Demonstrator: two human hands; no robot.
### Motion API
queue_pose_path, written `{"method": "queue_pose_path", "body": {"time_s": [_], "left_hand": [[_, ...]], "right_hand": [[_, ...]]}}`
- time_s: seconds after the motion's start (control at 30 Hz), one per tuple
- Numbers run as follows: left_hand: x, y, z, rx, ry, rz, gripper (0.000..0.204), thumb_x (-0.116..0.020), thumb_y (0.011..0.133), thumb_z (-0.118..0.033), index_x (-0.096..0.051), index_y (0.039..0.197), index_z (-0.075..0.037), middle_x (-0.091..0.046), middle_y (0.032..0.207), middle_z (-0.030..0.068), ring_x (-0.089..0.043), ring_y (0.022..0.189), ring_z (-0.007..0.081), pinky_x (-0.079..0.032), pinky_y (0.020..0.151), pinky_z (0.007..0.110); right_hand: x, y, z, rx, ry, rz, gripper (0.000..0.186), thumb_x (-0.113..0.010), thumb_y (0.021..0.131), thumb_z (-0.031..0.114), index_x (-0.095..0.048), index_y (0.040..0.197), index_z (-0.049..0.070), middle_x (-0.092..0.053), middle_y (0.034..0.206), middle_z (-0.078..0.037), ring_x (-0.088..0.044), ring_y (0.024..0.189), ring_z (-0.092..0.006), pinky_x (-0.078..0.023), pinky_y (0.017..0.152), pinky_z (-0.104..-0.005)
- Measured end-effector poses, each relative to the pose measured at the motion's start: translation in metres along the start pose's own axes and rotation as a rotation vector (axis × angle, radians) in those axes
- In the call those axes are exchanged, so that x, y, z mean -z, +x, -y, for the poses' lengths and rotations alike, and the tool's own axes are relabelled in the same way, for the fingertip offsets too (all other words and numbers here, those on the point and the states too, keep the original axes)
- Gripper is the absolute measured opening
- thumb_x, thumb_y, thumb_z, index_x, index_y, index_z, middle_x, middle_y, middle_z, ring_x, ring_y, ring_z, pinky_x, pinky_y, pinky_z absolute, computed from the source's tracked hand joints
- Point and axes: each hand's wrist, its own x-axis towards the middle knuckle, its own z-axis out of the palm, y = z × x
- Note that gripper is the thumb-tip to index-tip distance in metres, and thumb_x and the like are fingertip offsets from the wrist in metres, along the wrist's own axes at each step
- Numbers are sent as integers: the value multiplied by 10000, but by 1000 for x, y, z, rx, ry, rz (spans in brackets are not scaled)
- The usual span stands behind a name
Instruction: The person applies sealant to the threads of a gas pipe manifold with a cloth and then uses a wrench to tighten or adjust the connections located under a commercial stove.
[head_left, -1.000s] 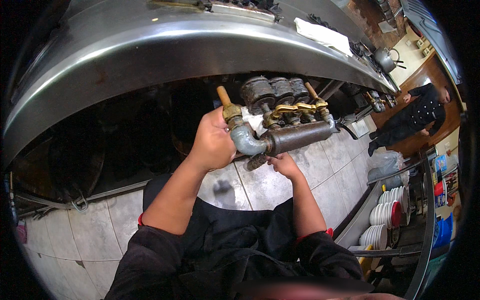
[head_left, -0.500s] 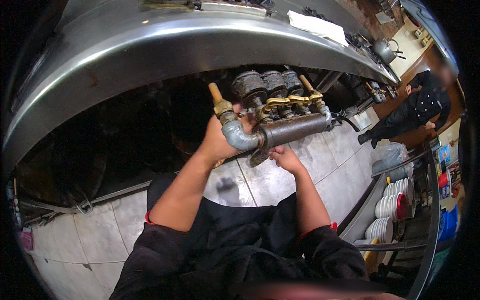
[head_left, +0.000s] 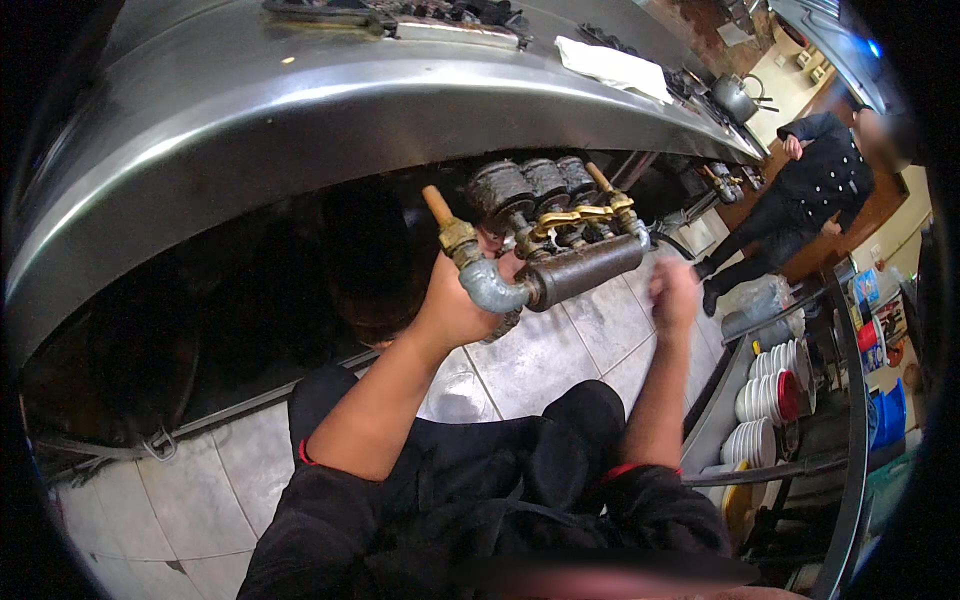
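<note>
"Where are the edges round you?"

"The steel counter curves across the upper half of the frame, just above what I'm holding, with a dark hollow under it at left. Pale floor tiles show mid-frame, past my knees, running right to a rack with white plates, lower right. A co-worker stands upper right, well apart from me."

"And your hands?"

"My left hand wraps the burner assembly from behind, at its left end. My right hand is blurred, near the other end; its fingers look curled, but I can't tell if they pinch or touch anything."

"How does the thing look?"

"It's at the centre, right end higher: a rusty brown pipe, a grey elbow at left, brass valves along the top, three grimy round burner heads behind, a copper-coloured stub by the elbow."
</note>
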Motion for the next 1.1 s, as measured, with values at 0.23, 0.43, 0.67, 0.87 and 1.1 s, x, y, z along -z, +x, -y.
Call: {"method": "queue_pose_path", "body": {"time_s": [0.23, 0.43, 0.67, 0.87, 1.1], "left_hand": [[9, -9, 18, 97, -290, -1, 135, -622, 850, -35, -561, 965, -1, -591, 899, 75, -596, 876, 173, -485, 772, 313], [28, 0, 13, 96, -47, 67, 103, -621, 860, -104, -594, 920, -25, -605, 799, 36, -589, 774, 139, -468, 704, 305], [52, -8, 11, 288, 339, 152, 195, -506, 909, -94, -636, 1046, -48, -661, 1007, 52, -617, 973, 191, -453, 913, 319], [63, 6, 36, 375, 388, 403, 240, -521, 926, -150, -614, 1127, -58, -617, 1158, 75, -562, 1106, 212, -400, 1004, 335], [57, 1, 44, 527, -718, 141, 190, -617, 928, -196, -637, 1030, -37, -636, 977, 38, -591, 863, 125, -494, 801, 298]], "right_hand": [[-43, 121, 203, 835, -677, -123, 318, -644, 851, 284, -687, 949, -15, -675, 814, -99, -610, 746, -154, -473, 702, -280], [-128, 261, 181, 842, -1516, 326, 361, -519, 839, 306, -712, 908, 8, -666, 979, -217, -644, 923, -367, -501, 823, -424], [-126, 287, 163, 618, -1552, 524, 266, -582, 821, 272, -701, 930, 60, -682, 884, -145, -650, 764, -293, -511, 722, -398], [-124, 137, 296, 717, -794, 358, 354, -554, 916, 355, -651, 1103, 70, -666, 957, -31, -602, 778, -138, -481, 681, -303], [-51, -46, 352, 955, -580, 400, 271, -656, 816, 154, -676, 1058, 35, -673, 958, -85, -630, 910, -185, -505, 812, -323]]}}
